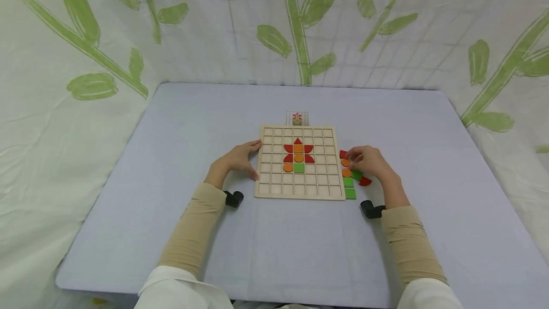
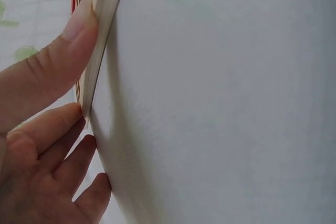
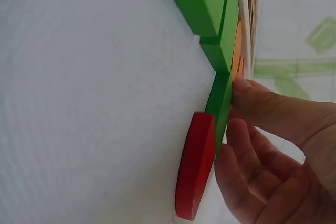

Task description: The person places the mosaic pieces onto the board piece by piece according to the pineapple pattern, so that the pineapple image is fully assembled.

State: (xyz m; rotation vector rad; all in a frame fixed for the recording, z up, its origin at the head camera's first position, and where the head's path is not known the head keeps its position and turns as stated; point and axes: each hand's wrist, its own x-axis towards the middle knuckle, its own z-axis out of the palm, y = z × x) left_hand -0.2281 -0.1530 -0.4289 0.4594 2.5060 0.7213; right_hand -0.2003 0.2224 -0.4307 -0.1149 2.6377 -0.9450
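A wooden grid board (image 1: 279,179) lies on the table. Its cells hold a red triangle (image 1: 298,141), orange pieces, red curved pieces and a green square (image 1: 299,168). My left hand (image 1: 240,157) rests at the board's left edge, thumb and fingers spread; in the left wrist view the thumb touches its side. To the board's right, my right hand (image 1: 369,160) has its fingertips at an orange disc (image 1: 345,162) and beside a red piece (image 1: 343,154). Whether its fingers pinch a piece, I cannot tell. The right wrist view shows its thumb (image 3: 257,98) close by green pieces (image 3: 218,98).
Beyond the board lies a small pattern card (image 1: 297,118) with a gridded flower picture. Another orange disc (image 1: 346,172), green squares (image 1: 350,193) and a red curved piece (image 1: 365,181) lie along the board's right side. The light table (image 1: 300,252) meets a flower-printed cloth behind.
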